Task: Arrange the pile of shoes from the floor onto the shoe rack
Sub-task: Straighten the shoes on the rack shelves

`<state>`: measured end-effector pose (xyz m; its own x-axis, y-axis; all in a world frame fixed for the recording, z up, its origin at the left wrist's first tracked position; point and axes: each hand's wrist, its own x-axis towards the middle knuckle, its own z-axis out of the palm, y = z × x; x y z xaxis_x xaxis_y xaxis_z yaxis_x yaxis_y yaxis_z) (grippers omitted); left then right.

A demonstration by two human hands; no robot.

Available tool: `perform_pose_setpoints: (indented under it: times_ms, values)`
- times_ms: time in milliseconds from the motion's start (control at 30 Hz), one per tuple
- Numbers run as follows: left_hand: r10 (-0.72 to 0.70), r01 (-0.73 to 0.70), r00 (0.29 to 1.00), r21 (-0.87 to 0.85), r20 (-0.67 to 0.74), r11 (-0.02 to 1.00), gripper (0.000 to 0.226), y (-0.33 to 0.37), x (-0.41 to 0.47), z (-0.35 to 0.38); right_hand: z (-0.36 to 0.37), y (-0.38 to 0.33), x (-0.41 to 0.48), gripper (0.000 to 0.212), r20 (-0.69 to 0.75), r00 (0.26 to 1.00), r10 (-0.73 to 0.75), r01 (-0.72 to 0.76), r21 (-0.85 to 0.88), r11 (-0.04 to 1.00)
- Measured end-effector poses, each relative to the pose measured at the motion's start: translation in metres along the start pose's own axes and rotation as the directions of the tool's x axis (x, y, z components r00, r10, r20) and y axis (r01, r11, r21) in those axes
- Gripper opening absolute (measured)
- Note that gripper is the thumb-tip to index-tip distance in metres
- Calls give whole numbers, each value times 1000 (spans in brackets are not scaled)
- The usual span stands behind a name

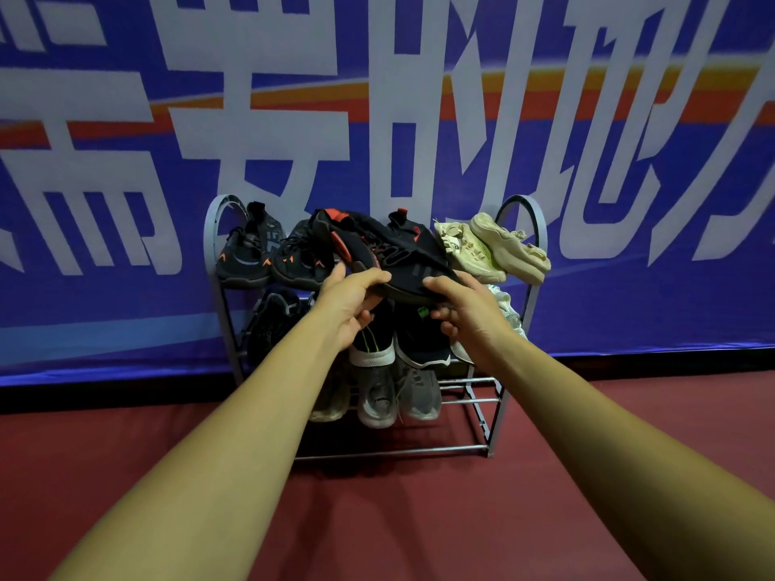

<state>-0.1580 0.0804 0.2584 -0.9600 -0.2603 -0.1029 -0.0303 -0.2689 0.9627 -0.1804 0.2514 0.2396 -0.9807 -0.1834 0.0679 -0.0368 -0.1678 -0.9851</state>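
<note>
A grey metal shoe rack (pixel 490 406) stands against the wall. Both my hands hold one black shoe with red trim (pixel 377 249) at the middle of the top shelf, tilted with its heel up. My left hand (pixel 350 301) grips its near left edge, and my right hand (pixel 465 310) grips its toe end. A second black shoe with red trim (pixel 409 230) lies just behind it. On the top shelf, a dark pair with orange marks (pixel 268 255) sits left and a cream pair (pixel 492 247) sits right.
Dark shoes with white soles (pixel 394 341) and a white shoe (pixel 509 312) fill the middle shelf; grey sneakers (pixel 396 396) rest on a lower shelf. A blue banner with large white characters (pixel 377 119) covers the wall. Dark red floor (pixel 398 517) lies in front.
</note>
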Motion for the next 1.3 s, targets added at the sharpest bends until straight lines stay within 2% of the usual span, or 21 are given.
perform_pose_setpoints:
  times_ms: [100,167,300,400,567,667,767,900,1133,1300]
  values:
    - [32,-32,999,3,2,999,52,3,2,-6,-4,-1,1,10,17,1000,10,-11,41,999]
    - [69,-70,997,-15,-17,997,55,6,4,-9,-4,-1,3,11,28,999,24,-27,83,996]
    - [92,-93,994,-14,-58,996,54,3,5,-11,8,-1,3,36,87,995,43,-51,92,994]
    - [80,-80,995,-3,-57,997,58,-2,5,-14,17,-1,4,39,123,991,47,-59,94,994]
    - [102,-102,993,-3,-54,995,75,-3,8,-17,34,2,8,60,73,997,22,-28,73,997]
    - [48,-48,999,28,-13,998,70,-3,7,-20,43,8,8,67,41,999,3,-6,68,998]
    - [26,-24,999,37,-42,999,68,-5,11,-27,47,11,9,66,50,999,-3,0,55,998]
    - [62,-60,995,29,-84,998,74,-6,14,-29,55,11,11,65,32,999,-1,0,45,999]
    - [84,-83,995,16,-60,996,81,-14,17,-22,62,14,19,58,1,1000,-5,5,118,993]
    - [85,-86,992,-10,-91,996,74,-11,19,-20,62,19,22,54,18,1000,-5,4,96,995]
